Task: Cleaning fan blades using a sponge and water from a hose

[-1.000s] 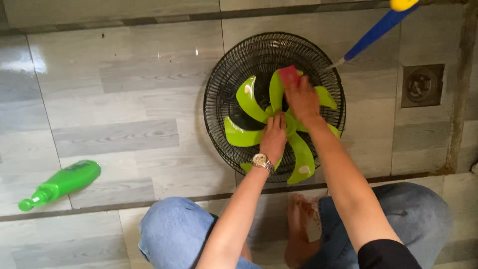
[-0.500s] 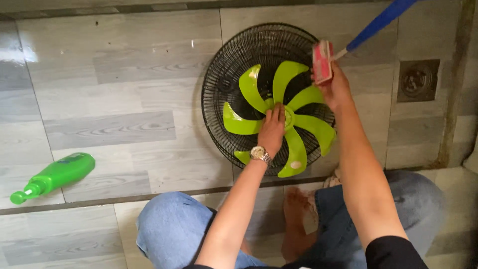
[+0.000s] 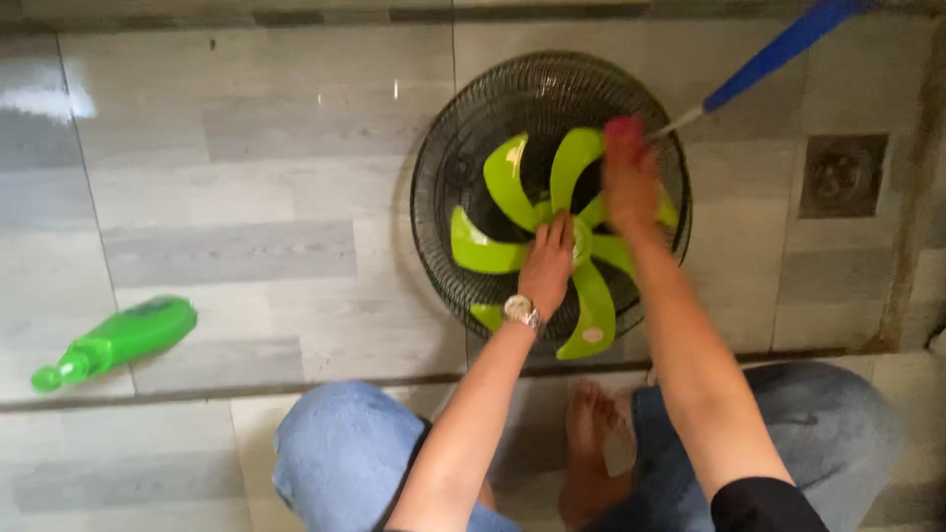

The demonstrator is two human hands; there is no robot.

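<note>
A black wire fan grille [image 3: 448,177] lies flat on the grey tiled floor with a bright green fan blade [image 3: 473,251] resting in it. My left hand [image 3: 548,264], with a watch at the wrist, presses on the hub of the blade. My right hand [image 3: 627,182] is blurred with motion over the upper right blades and grips a small red sponge [image 3: 623,128].
A green bottle [image 3: 118,340] lies on its side on the floor at the left. A blue-handled tool [image 3: 769,57] slants in from the top right to the grille's edge. A square floor drain [image 3: 843,175] sits at the right. My knees and bare foot [image 3: 591,443] are below.
My right hand with the red sponge has swung from the blade's upper rim out to the right and back onto the blades. The left hand has stayed on the hub.
</note>
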